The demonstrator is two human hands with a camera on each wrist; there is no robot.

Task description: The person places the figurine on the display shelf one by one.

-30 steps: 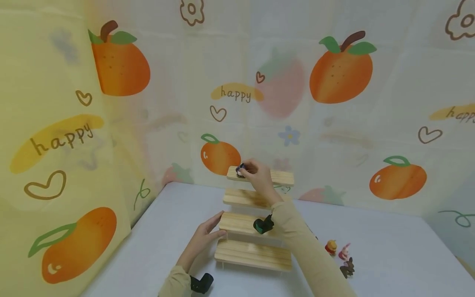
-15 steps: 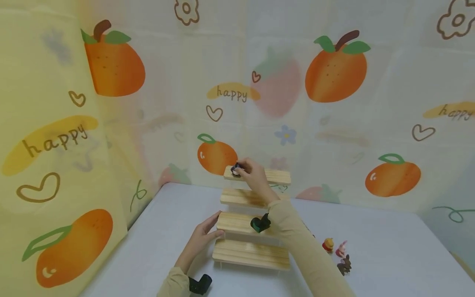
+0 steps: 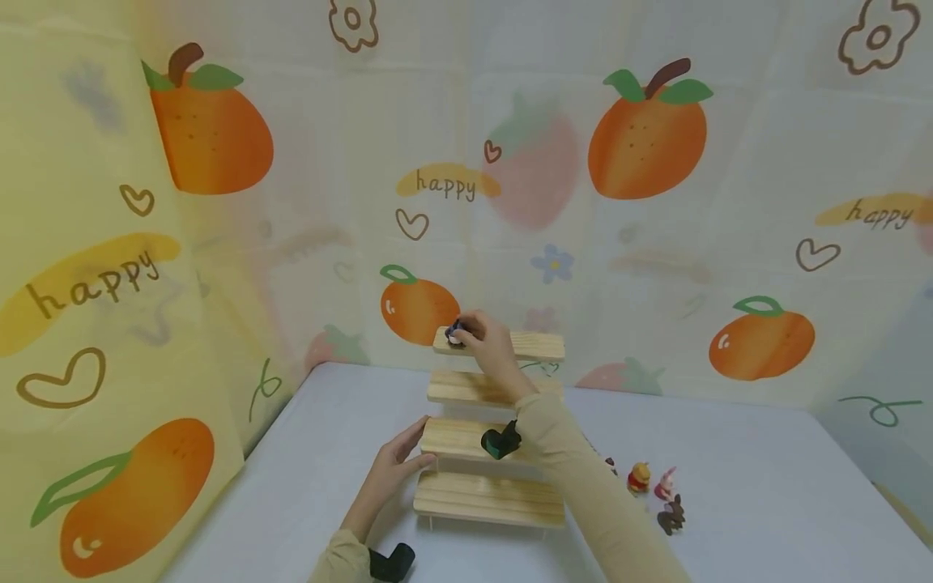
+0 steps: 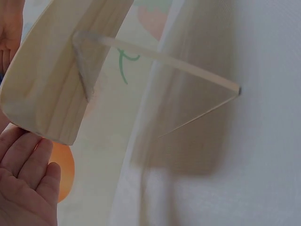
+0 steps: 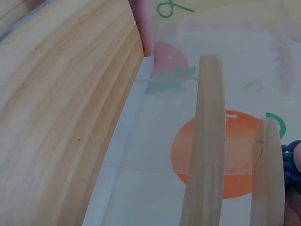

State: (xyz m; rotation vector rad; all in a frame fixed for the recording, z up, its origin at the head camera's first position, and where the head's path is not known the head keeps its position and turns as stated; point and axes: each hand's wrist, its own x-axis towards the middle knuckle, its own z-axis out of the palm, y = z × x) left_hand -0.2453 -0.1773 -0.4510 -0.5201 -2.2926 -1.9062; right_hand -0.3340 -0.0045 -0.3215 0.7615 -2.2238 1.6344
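A four-tier stepped wooden display stand (image 3: pixel 490 437) of pale pine slats stands upright on the white table, its steps rising toward the far, fruit-printed backdrop. At the left end of its top step sits a small dark blue-and-white figurine (image 3: pixel 455 334), pinched in fingertips and too small to make out further.

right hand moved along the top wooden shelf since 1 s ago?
No. The right hand holds the small dark figure at the left end of the top wooden shelf, as before; only the head camera shifted slightly.
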